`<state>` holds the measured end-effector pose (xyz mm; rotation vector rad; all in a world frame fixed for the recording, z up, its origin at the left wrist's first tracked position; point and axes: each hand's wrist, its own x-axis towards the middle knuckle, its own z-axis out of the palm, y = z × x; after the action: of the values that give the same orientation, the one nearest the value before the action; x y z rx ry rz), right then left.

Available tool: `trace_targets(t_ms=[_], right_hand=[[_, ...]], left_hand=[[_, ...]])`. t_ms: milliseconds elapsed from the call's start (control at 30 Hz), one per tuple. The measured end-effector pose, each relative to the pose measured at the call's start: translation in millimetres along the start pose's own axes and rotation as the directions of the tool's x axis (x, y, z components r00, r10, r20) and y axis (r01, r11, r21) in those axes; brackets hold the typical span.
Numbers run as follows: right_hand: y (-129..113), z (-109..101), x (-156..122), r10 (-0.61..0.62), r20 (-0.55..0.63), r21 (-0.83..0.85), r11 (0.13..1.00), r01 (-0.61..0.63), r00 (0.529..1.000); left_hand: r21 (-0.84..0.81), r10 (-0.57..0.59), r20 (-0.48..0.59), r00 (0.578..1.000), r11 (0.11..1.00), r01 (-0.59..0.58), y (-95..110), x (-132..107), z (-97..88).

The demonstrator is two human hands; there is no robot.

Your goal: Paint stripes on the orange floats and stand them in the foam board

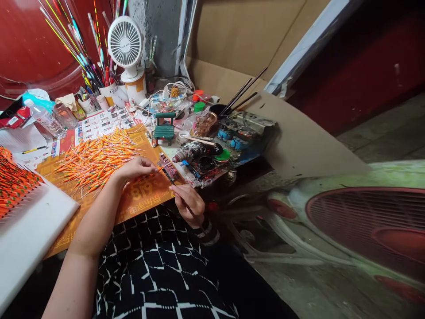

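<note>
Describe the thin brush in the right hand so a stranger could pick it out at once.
On the orange printed sheet beside the heap of thin orange-and-white sticks, find the right hand. It pinches a slim dark brush, its tip pointing at the orange stick in the left hand; the other dark brushes stand in a black pot farther back.

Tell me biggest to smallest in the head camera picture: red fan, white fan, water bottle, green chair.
1. Red-grilled fan
2. White desk fan and plastic water bottle: they look alike, so unranked.
3. Green miniature chair
</note>
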<state>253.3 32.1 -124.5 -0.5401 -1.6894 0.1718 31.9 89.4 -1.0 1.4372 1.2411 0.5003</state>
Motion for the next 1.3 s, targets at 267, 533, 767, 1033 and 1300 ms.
trace_targets(t_ms=[267, 533, 767, 1033, 1300], right_hand=[[-1.1, 4.8, -0.5, 0.021, -0.038, 0.020, 1.000, -0.020, 0.999], [-1.0, 6.4, -1.0, 0.026, -0.042, 0.023, 0.999, -0.025, 0.999], [-2.7, 7.1, -0.4, 0.041, -0.036, -0.021, 0.999, -0.042, 0.999], [-0.4, 7.8, -3.7, 0.037, -0.025, -0.035, 0.999, -0.038, 0.999], [-2.3, 7.8, 0.8, 0.005, -0.041, -0.021, 1.000, -0.006, 0.999]], left_hand=[[-0.003, -0.036, -0.021, 0.999, 0.999, 0.036, 3.9, -0.8, 1.6], [-0.010, -0.016, -0.010, 1.000, 1.000, 0.015, 4.6, -1.2, 1.4], [0.005, -0.053, -0.023, 0.998, 0.999, 0.053, 8.1, -3.3, 2.2], [0.003, -0.045, -0.023, 0.999, 0.999, 0.045, 7.7, -2.5, 1.9], [0.012, -0.034, -0.024, 0.999, 0.999, 0.034, 6.9, -2.0, 2.0]])
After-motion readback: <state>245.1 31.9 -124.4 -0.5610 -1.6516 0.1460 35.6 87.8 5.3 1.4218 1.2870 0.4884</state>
